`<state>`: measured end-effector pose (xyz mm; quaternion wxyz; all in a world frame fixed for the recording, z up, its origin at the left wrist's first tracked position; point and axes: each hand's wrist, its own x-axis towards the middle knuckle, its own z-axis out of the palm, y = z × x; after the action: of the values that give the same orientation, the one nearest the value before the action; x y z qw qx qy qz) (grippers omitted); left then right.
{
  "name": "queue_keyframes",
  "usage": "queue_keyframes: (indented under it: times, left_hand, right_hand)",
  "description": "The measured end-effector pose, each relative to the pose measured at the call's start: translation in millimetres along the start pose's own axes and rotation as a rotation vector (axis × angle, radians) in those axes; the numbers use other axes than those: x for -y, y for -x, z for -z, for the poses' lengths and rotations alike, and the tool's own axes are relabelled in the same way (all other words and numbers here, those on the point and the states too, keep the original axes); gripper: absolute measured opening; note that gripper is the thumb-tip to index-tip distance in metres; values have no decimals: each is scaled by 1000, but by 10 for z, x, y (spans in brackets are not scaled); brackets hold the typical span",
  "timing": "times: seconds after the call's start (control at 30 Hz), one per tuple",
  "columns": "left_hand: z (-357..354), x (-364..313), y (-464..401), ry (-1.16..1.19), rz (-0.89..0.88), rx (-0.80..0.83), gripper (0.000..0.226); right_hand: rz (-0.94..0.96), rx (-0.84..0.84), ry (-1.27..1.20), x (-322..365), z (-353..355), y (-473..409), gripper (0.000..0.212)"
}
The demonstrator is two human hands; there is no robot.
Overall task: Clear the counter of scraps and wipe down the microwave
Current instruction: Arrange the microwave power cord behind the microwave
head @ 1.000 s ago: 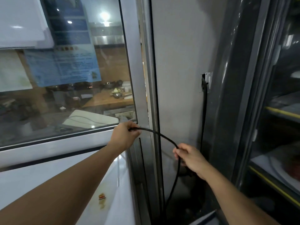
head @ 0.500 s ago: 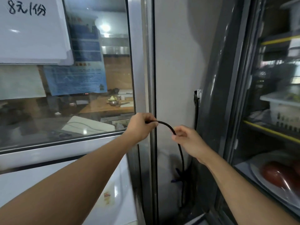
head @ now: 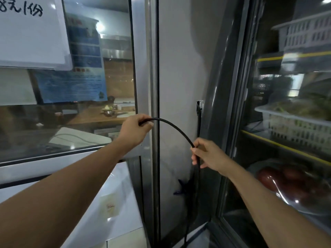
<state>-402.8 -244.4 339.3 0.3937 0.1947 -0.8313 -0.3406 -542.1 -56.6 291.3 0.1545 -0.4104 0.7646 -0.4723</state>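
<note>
A black power cable point(head: 176, 129) arches between my two hands in front of a grey wall. My left hand point(head: 134, 130) grips its upper end beside the metal window frame point(head: 143, 68). Lower and to the right, my right hand point(head: 208, 153) pinches the cable, which then drops toward the floor. A white appliance top point(head: 114, 199) with a small sticker lies below my left arm; whether it is the microwave I cannot tell. No scraps or cloth are in sight.
A wall socket point(head: 200, 106) with a plugged-in cord sits on the grey wall above my right hand. A glass-door fridge point(head: 290, 140) with baskets and wrapped food fills the right side. A window with posted paper sheets point(head: 32, 31) is at left.
My hands have drawn apart along the cable, the left staying high by the frame and the right sliding lower. The arch of cable between them is longer than half a second ago.
</note>
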Motion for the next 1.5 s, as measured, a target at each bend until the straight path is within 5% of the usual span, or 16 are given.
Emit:
queue_keyframes:
  times: [0.2, 0.37, 0.77, 0.87, 0.97, 1.5]
  left_hand:
    - [-208, -411, 49, -207, -185, 107, 5]
    - [-243, -469, 57, -101, -98, 68, 11]
    - [-398, -545, 240, -3, -27, 81, 4]
    - [-445, -570, 376, -33, -57, 147, 39]
    - [-499, -587, 559, -69, -98, 112, 49]
    - [-828, -642, 1626, 404, 163, 478, 45]
  right_hand:
    - [52, -46, 22, 153, 138, 155, 10]
    - [9, 70, 63, 83, 196, 335, 12]
    - [-118, -54, 142, 155, 672, 545, 26]
    - [-147, -122, 115, 175, 807, 627, 28]
    - [-178, -168, 67, 234, 866, 715, 28]
    - [-106, -259, 90, 1065, 609, 935, 30]
